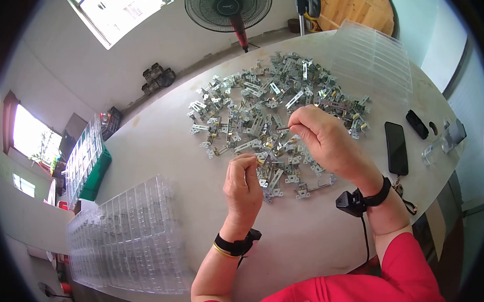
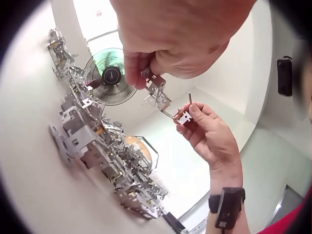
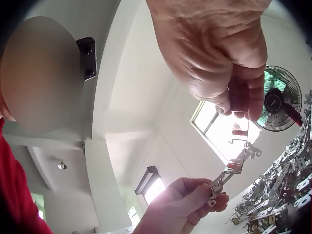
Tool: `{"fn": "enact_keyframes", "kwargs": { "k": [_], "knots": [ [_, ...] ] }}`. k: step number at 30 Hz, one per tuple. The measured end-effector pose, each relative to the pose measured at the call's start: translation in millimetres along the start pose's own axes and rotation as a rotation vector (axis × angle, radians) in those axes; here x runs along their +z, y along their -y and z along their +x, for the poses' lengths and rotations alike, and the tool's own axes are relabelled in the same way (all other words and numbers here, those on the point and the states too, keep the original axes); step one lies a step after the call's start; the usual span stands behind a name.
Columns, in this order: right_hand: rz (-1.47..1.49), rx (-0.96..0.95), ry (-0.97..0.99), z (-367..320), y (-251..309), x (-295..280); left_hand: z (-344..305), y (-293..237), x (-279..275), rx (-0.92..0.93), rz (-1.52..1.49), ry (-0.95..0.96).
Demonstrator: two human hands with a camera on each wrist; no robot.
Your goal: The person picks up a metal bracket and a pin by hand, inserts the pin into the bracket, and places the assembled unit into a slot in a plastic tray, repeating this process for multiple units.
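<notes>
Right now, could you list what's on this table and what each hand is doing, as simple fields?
Left hand: pinches a small metal bracket
Right hand: pinches a thin pin
Table: white, round
Pile: loose metal brackets beyond the hands
Trays: clear plastic, stacked at the person's left
Phone: dark, flat at the person's right

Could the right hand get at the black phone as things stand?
Probably yes: the phone lies bare on the table just beside the right hand, nothing between, though that hand already pinches a small metal part.

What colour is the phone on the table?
Black; the phone shows best in the head view.
</notes>
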State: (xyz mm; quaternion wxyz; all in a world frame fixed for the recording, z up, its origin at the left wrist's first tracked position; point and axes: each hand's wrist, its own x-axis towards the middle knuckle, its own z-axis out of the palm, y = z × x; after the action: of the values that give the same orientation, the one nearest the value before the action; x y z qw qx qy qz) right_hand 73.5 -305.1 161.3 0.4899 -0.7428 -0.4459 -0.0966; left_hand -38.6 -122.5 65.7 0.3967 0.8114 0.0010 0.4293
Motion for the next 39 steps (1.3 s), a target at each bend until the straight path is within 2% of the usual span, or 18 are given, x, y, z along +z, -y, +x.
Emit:
{"fn": "enact_keyframes", "kwargs": {
  "k": [4,6,10,12,16,18,24,25,27,30,31,35,39],
  "knots": [
    [-0.026,-0.031,0.023,0,-2,2,-2,2,-2,-0.02,-0.005,-0.023],
    [-0.055,-0.012,0.023,-1,1,4,-5,-1,-5,-0.372,-0.448,0.011],
    [-0.055,-0.036,0.067,-2,-2,6,-6,-1,-8,-0.241,-0.236,0.024],
    [-0.075,-0.04,0.065,-2,0,7,-2,-2,-10,-0.008,0.022,0.025],
    [-0.091,-0.041,0.09,-3,2,9,-1,0,-10,-0.072,-0.047,-0.022],
    [-0.087,-0.041,0.075,-4,2,10,2,-5,-13,0.063,0.096,-0.004],
    [-0.075,0.053,0.065,-4,3,7,4,-10,-14,0.123,0.088,-0.008],
    [-0.077,0.054,0.063,-4,3,7,3,-9,-13,0.124,0.087,-0.007],
    [-0.05,0.037,0.046,-3,2,6,-1,-5,-12,-0.166,-0.172,-0.027],
    [-0.048,0.02,0.035,-4,5,7,1,-5,-14,-0.176,-0.238,-0.052],
    [-0.054,0.025,0.032,-4,6,7,1,-4,-16,-0.096,-0.111,-0.029],
    [-0.09,0.02,0.029,-5,4,6,1,-2,-15,0.002,-0.07,0.002],
    [-0.094,0.043,0.05,-5,3,4,2,-2,-16,-0.226,-0.293,-0.071]
  ]
}}
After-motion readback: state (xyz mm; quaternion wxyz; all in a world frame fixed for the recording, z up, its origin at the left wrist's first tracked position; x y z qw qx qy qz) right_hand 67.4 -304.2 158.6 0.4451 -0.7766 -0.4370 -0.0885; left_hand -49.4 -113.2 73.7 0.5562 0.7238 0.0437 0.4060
